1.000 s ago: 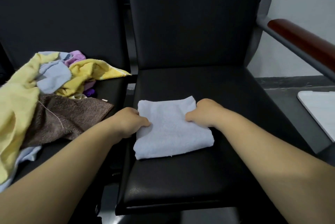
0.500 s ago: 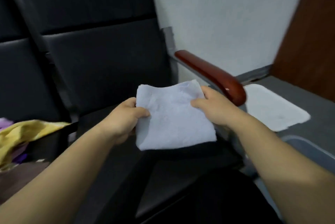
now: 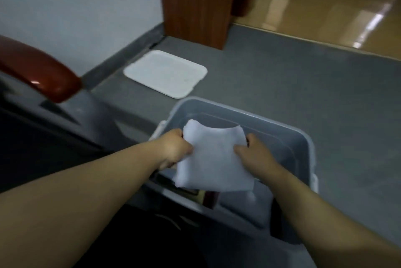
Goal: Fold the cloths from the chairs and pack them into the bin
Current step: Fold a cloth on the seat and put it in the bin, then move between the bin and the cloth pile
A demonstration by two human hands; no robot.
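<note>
A folded pale blue cloth (image 3: 213, 159) hangs in the air over the near half of a translucent grey bin (image 3: 288, 135) that stands on the floor. My left hand (image 3: 176, 149) grips the cloth's left edge and my right hand (image 3: 251, 152) grips its right edge. Something dark and folded lies in the bin's near corner below the cloth, mostly hidden. The image is blurred by motion.
The bin's white lid (image 3: 166, 72) lies flat on the grey floor beyond the bin, by the wall. The chair's red-brown armrest (image 3: 41, 72) and grey frame are at the left. A wooden door frame (image 3: 195, 3) stands at the back.
Both hands lifted the folded cloth off the chair seat and carried it right, past the armrest, to above the bin. The view swung right, away from the cloth pile.
</note>
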